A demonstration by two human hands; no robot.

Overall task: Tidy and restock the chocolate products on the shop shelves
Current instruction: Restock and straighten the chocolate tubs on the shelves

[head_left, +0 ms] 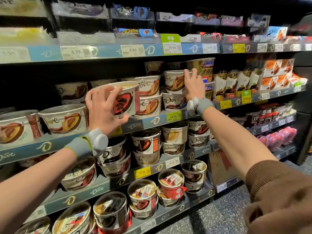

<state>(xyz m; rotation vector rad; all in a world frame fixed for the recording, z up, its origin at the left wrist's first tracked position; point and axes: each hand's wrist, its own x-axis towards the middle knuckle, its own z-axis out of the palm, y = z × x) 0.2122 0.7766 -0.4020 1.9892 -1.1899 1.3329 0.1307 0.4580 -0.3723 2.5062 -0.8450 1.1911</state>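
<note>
Just above the 39.50 price tag (173,116), left hand (103,107) grips a red-label Dove tub (125,98), fingers curled round it, tub tilted, off the shelf edge. Up-right of tag, right hand (193,83) — fingers straight — presses flat on stacked Dove tub (174,81), w/ Snickers tub (203,68) behind.
</note>
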